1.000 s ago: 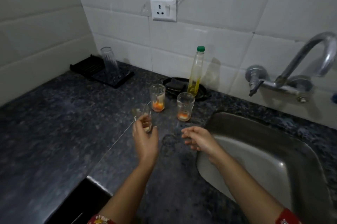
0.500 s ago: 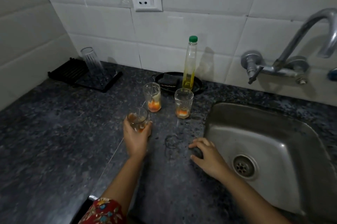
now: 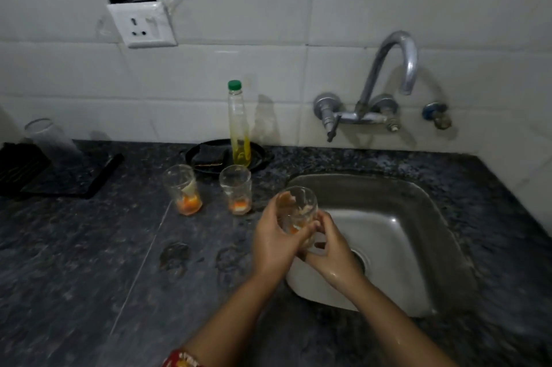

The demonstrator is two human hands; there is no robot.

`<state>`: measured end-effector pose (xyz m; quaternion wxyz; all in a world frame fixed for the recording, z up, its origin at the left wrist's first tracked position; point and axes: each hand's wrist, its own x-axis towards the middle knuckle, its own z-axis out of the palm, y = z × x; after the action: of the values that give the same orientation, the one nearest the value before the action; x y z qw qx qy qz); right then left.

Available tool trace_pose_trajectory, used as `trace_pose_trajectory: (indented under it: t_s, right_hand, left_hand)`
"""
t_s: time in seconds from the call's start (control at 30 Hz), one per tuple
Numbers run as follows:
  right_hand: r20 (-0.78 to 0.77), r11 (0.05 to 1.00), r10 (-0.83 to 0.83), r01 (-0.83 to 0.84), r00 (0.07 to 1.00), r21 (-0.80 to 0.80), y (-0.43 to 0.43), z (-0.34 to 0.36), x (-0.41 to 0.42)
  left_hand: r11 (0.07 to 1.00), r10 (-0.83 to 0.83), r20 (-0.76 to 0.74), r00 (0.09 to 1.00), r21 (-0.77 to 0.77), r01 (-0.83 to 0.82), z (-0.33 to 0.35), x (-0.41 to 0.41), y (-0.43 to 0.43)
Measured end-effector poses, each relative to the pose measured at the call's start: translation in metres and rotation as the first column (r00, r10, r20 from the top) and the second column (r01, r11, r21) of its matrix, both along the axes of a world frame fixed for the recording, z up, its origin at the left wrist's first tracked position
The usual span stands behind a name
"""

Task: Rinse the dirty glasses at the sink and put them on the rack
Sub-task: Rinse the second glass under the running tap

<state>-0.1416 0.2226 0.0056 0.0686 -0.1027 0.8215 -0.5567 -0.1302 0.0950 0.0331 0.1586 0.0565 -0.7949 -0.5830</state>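
Observation:
A dirty glass with orange residue is held over the left edge of the steel sink. My left hand wraps around its side, and my right hand grips its base from the right. Two more dirty glasses, one on the left and one beside it, stand on the dark counter with orange dregs at the bottom. The black rack sits at the far left with a clean glass upside down on it. No water runs from the tap.
A green-capped bottle of yellow liquid stands by a black dish with a sponge at the wall. A wall socket is above. Wet ring marks show on the granite counter left of my hands.
My left hand lifted the glass off the counter and carried it right to the sink edge. My right hand left the counter and closed on the glass too. The view shifted right.

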Motion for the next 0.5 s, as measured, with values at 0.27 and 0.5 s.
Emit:
trace_pose_trajectory:
  t_s: [0.27, 0.5]
  right_hand:
    - [0.010, 0.978, -0.206, 0.206, 0.979, -0.027, 0.066, 0.007, -0.026]
    - [0.084, 0.937, -0.327, 0.334, 0.941, -0.099, 0.114, 0.004, -0.059]
  left_hand:
    - [0.960, -0.277, 0.210, 0.938, 0.015, 0.280, 0.014, -0.041, 0.076]
    - [0.946, -0.012, 0.278, 0.960, -0.307, 0.101, 0.057, -0.140, 0.075]
